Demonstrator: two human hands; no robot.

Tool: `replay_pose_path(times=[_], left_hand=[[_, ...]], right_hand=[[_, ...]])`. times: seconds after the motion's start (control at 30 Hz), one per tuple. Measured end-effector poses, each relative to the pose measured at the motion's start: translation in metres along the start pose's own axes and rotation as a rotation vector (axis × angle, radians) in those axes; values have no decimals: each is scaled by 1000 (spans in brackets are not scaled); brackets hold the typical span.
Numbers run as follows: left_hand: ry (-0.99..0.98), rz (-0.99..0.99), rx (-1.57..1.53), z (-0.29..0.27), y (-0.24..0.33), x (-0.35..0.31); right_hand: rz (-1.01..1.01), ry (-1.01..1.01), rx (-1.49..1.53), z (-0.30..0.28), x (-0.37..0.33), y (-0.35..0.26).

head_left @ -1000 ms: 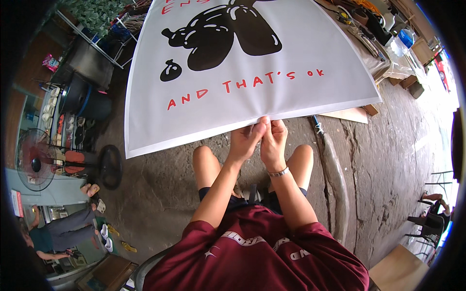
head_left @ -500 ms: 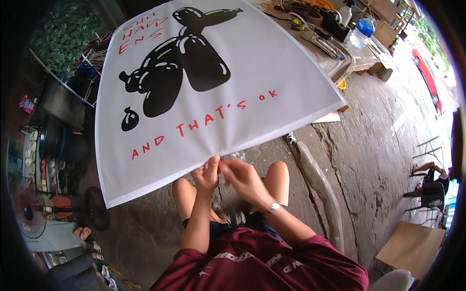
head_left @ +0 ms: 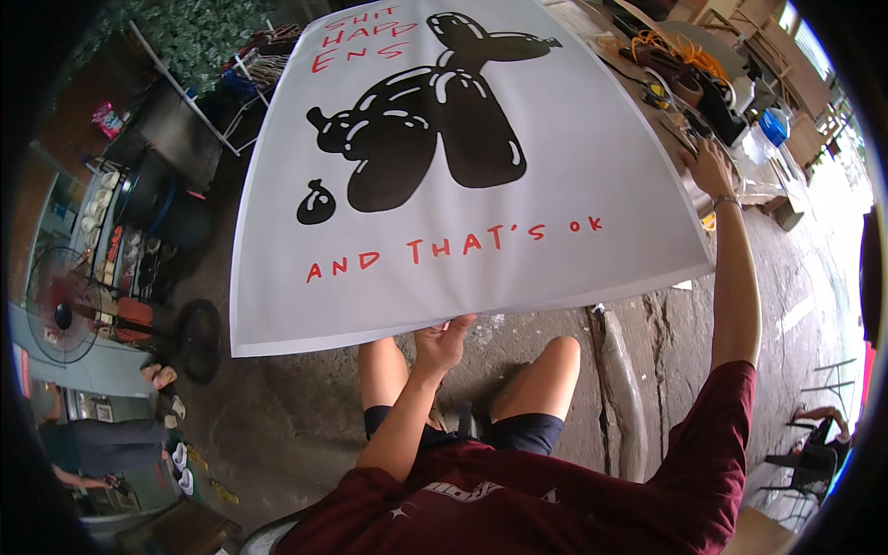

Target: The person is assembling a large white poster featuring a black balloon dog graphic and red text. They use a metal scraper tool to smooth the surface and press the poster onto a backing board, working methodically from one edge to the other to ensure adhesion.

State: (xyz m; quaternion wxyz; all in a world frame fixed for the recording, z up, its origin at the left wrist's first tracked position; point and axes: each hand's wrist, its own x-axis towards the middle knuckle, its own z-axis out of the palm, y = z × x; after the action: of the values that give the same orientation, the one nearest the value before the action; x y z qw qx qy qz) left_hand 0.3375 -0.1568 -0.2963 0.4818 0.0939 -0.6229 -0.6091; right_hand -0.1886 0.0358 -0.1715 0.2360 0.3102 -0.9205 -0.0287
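A large white canvas print (head_left: 555,166) with a black balloon-dog picture and red lettering stretches out in front of me. My left hand (head_left: 442,344) pinches its near edge around the middle, and soft creases fan out from that grip. Some of the left fingers are hidden under the sheet. Past the print's right edge, my right hand (head_left: 712,171) reaches onto the cluttered worktable, its thumb apart from its fingers. Beneath and beside it lie metal hand tools (head_left: 683,131), small and partly covered by the hand. I see nothing clearly held there.
Around the right hand are an orange cord (head_left: 680,48), a clear water bottle with a blue band (head_left: 766,134) and other clutter. At left stand a fan (head_left: 65,314) and a shoe rack (head_left: 97,222). Other people show at lower left and far right. A pale pipe-like strip (head_left: 622,398) crosses the concrete floor.
My right hand has left the canvas's near edge beside my left hand and stretched out to the tools at upper right. My left hand still grips the edge. The view has shifted leftward.
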Motion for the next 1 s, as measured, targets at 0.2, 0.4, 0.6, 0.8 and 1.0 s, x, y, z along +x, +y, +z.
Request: replay_pose_path(times=[0.2,0.4,0.6,0.8,1.0], left_hand=[[-64,-33,-26,-2,-5,-1],[-85,-54,36,-9,3,-2],[-127,15,69,-9,1,2],[-126,30,97,-12,2,4],[-188,33,3,-12,-4,10]], right_hand=[[-15,28,278,32,34,46],[80,-143,617,10,60,69],[212,-511,372,-29,91,105],[271,-594,400,-30,91,73],[469,-601,610,-57,52,101]])
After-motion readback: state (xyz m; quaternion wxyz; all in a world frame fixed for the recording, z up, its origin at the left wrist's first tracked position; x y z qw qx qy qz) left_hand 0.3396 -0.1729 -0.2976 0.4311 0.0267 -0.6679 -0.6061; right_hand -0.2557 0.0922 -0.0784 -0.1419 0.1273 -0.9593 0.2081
